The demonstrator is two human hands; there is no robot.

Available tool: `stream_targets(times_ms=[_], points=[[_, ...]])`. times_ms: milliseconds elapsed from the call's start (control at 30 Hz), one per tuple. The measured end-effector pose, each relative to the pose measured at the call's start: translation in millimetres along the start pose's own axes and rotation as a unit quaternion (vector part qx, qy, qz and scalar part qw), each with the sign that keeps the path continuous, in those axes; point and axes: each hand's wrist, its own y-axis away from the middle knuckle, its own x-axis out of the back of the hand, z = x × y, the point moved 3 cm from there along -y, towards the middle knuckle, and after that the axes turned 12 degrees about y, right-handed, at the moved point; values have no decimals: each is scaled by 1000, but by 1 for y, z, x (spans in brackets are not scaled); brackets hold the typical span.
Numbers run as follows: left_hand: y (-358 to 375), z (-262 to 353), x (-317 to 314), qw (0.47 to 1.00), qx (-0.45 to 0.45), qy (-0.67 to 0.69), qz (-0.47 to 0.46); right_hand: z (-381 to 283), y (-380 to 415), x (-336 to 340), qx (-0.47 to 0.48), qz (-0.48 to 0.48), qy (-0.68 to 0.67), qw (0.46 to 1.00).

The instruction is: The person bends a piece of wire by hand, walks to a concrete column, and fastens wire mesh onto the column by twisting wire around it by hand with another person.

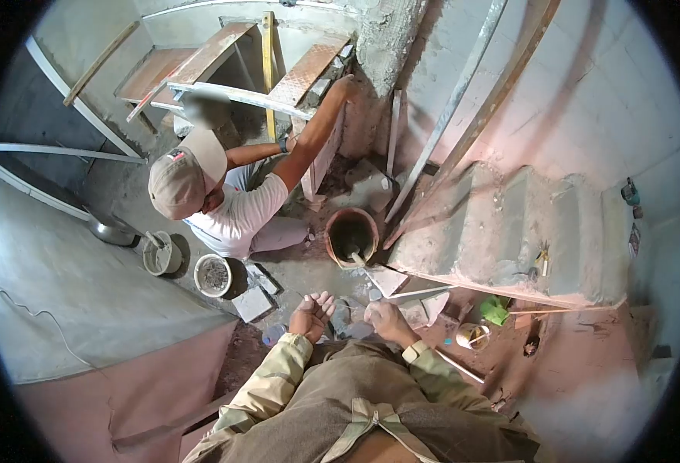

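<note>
My left hand (313,315) is held out in front of my waist, palm turned up and fingers loosely bent and apart, with nothing plainly in it. Level with it, my right hand (390,320) is closed; anything inside its fingers is too small to make out. Beyond both hands a bucket (330,231) of dark wet mix stands on the floor, a handle leaning inside it. Pale tile pieces (253,304) lie to the left of my left hand. Broken pieces (425,309) lie close to my right hand.
A co-worker in a cap (182,185) crouches ahead on the left, one arm reaching to a tiled ledge (309,69). Two small buckets (161,255) (213,276) stand nearby. Rough steps (502,224) rise at right, with long bars (463,92) leaning over them. A white tub (473,336) sits below.
</note>
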Motion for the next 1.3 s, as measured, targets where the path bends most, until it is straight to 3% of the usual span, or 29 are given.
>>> stream_targets(times_ms=[67, 167, 300, 367, 467, 500, 633, 700, 833, 900, 1000, 1300], points=[[-10, -2, 11, 1000, 0, -14, 25, -3, 2, 0, -55, -39, 8, 998], [-8, -3, 13, 999, -12, -31, 43, -7, 4, -2, -58, -55, 5, 997], [2, 0, 2, 998, -8, -28, 53, -6, 5, -5, 7, -23, 25, 999], [1, 0, 0, 997, 6, -22, 67, -2, 6, -7, -69, -61, 5, 996], [-2, -1, 10, 998, 23, 2, 56, 3, 8, -13, -35, -57, 3, 998], [-3, -1, 14, 998, 23, 7, 55, 2, 10, -14, -72, -78, -18, 994], [-5, -2, 22, 997, 35, 33, 64, -2, 13, -17, 8, -25, 72, 997], [-5, -1, 27, 996, 45, 42, 68, 5, 15, -21, -74, -66, 61, 993], [-9, -3, 37, 995, 67, 42, 52, 3, 19, -21, -42, -56, 75, 995], [-8, -5, 40, 995, 73, 41, 61, 0, 22, -19, -99, -115, 53, 987], [-8, -4, 38, 994, 79, 55, 54, -20, 17, -8, -134, -123, 21, 983], [-5, -2, 28, 994, 71, 46, 65, -25, 10, -3, -139, -127, 15, 982]])
